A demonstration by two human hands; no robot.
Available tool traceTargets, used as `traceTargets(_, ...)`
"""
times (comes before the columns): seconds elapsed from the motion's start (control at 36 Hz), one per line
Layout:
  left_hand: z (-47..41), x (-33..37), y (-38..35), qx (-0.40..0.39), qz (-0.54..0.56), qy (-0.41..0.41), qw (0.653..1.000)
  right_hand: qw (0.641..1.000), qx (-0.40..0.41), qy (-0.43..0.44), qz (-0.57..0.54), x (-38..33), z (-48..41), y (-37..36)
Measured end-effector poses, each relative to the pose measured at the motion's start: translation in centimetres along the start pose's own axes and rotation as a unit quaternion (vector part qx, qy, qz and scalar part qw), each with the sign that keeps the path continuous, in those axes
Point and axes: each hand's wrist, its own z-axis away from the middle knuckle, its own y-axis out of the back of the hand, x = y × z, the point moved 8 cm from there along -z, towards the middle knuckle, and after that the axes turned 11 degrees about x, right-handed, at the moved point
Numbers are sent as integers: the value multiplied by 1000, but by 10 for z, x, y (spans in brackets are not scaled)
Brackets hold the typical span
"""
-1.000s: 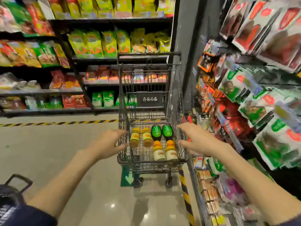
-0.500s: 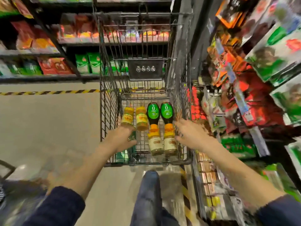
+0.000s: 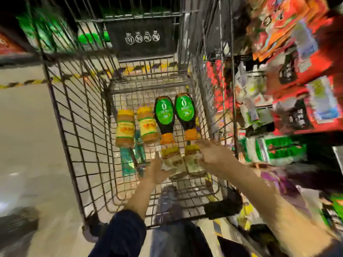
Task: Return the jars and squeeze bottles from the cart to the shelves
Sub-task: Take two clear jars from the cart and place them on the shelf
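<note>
Head view: you stand over the cart [image 3: 61, 127] with both arms down inside it. Six things lie flat on its wire floor. Two bottles [image 3: 164, 115] with green labels lie side by side at 12 o'clock, caps toward you. Two far jars [image 3: 124, 128] with yellow labels lie at 10 o'clock. Two near jars [image 3: 173, 162] with pale labels lie at 6 o'clock, just below the bottle caps.

Your left hand [image 3: 157, 171] is against the 9 o'clock side of the near pair, thumb up beside the left jar. Your right hand [image 3: 211, 154] is against the 3 o'clock side, at the right jar. The frame is smeared, so I cannot tell whether either hand is clasping its jar or only touching it. Shelves [image 3: 297, 86] run along 3 o'clock of the cart, hung with packets too blurred to read.

I judge this to be the pick-up step, since nothing looks lifted yet. Next you need a full wrap round each near jar, one per hand. Then lift straight up, clear of the wire walls, and look for the jars' shelf, which is not in view here. Mind the bottle caps close to the lids: a dragged jar could roll them
</note>
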Motion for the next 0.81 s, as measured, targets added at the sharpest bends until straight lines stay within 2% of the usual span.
traceTargets(0.06,-8,-8,-12,5,70,46,996,1000,9,3,-14,1,-3,-3)
traceTargets(0.17,-22,-2,-34,-6,111,58,992,999,29,17,-23,1,-7,-7)
traceTargets(0.33,-37,-7,-55,2,193,76,978,999,21,20,-13,6,-9,-14)
traceTargets(0.42,-46,-18,-60,6,194,83,977,1000,9,26,-10,4,-9,-13)
traceTargets(0.47,-42,-16,-50,8,175,80,981,1000,6,17,-10,5,-8,-13)
traceTargets(0.58,-40,-16,-44,-39,196,63,978,1000,0,-9,-23,9,-10,-22)
traceTargets(0.67,-34,-16,-24,-31,192,28,980,998,2,-40,-46,13,-17,-32)
traceTargets(0.81,-12,-9,10,-53,269,4,962,995,-43,-87,-19,14,-29,-53)
